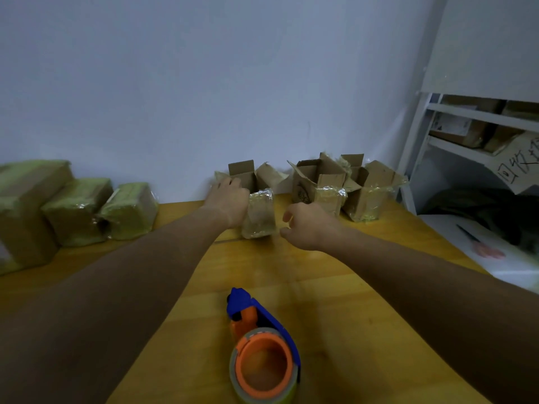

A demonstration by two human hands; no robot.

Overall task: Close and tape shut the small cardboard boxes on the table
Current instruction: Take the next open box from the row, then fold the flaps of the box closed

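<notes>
Nearest, lying on the yellow wooden table [350,316], a tape dispenser [262,345] in blue and orange with its roll facing up, untouched and between the two forearms, probably parked within easy reach for the sealing step. Farther out, right hand [306,227] hanging just beside the open box [258,211], fingers loosely curled and holding nothing, seemingly ready to fold a flap. Left hand [229,199] resting against the left side of that same box, fingers bent over its top edge or flap; too blurred to tell whether truly gripping or only steadying. Flaps upright and unfolded, old clear tape crinkled down the front face, so closing judged not yet begun. Just behind and to the right, against the wall, more open boxes [347,185] waiting in a cluster, flaps splayed. Far left, three taped boxes [78,211] set side by side, apparently the finished pile kept apart. Far right, scissors [481,243] with a pink handle on a white surface, and a shelf [466,118] holding cartons. Dark handwritten marks on cardboard under the shelf, not legible; a faint print on one open box, likewise unreadable.
</notes>
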